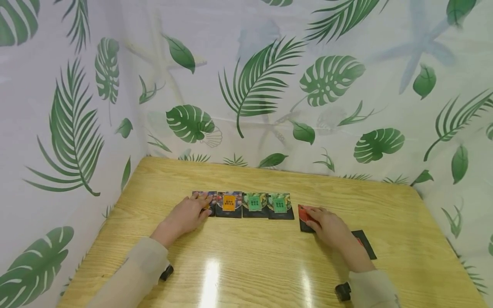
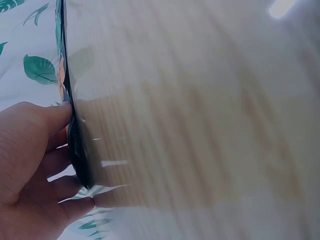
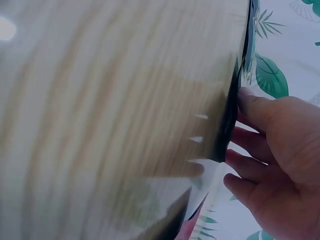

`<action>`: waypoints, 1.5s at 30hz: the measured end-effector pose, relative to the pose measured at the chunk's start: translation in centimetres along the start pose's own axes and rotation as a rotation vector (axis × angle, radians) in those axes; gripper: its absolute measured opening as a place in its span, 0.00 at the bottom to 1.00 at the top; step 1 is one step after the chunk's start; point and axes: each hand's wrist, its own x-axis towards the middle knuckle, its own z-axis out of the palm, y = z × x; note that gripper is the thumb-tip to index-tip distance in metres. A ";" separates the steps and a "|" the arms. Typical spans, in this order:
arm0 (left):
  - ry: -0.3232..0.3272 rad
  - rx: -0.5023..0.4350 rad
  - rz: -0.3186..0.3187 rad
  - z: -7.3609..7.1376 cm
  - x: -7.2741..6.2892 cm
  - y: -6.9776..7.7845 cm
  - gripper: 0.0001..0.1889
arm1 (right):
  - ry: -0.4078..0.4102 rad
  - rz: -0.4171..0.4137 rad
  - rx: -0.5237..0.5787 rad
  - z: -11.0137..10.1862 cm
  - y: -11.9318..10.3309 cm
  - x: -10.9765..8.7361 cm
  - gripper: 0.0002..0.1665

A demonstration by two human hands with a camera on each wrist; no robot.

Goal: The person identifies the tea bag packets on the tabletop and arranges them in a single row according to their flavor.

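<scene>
Four flat sachets stand side by side in a row on the table. My left hand (image 1: 187, 217) rests with its fingers spread over the leftmost sachet (image 1: 212, 212), which it partly covers. Next to that lies a sachet with an orange label (image 1: 229, 204), followed by one green-labelled sachet (image 1: 255, 204) and another green-labelled sachet (image 1: 281, 205). Apart from the row's right end, a red and black sachet (image 1: 304, 219) lies under my right hand (image 1: 329, 226). The extended fingers press on its top, the thumb on its near part. In the right wrist view that thumb (image 3: 255, 104) touches the sachet's surface.
Another black and red sachet (image 1: 365, 244) lies at an angle beyond the right wrist, partly hidden by the forearm. The wooden table (image 1: 246, 261) meets a leaf-patterned cloth (image 1: 265, 85) behind and at the sides.
</scene>
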 end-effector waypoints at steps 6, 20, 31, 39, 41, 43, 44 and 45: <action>0.003 -0.010 -0.006 0.2 -0.1 -0.2 0.28 | -0.031 0.024 0.015 0.5 0.2 1.0 0.29; 0.000 -0.017 0.003 0.5 0.1 -0.3 0.28 | -0.048 0.035 0.031 0.5 0.2 1.9 0.28; -0.005 -0.016 0.002 0.1 0.1 -0.3 0.29 | -0.027 -0.011 0.017 0.1 0.2 2.6 0.27; -0.008 -0.015 -0.014 0.2 0.1 -0.4 0.28 | -0.011 -0.039 0.016 0.3 0.4 3.0 0.26; -0.007 -0.010 -0.015 0.3 0.0 -0.5 0.28 | -0.012 -0.040 0.016 0.4 0.4 3.1 0.26; -0.002 -0.017 -0.015 0.3 0.0 -0.5 0.28 | -0.013 -0.039 0.017 0.5 0.3 3.2 0.26; -0.001 -0.014 -0.011 0.3 0.0 -0.5 0.28 | -0.015 -0.040 0.019 0.5 0.3 3.3 0.26; 0.000 -0.016 -0.010 0.3 0.0 -0.5 0.28 | -0.015 -0.040 0.020 0.6 0.3 3.3 0.26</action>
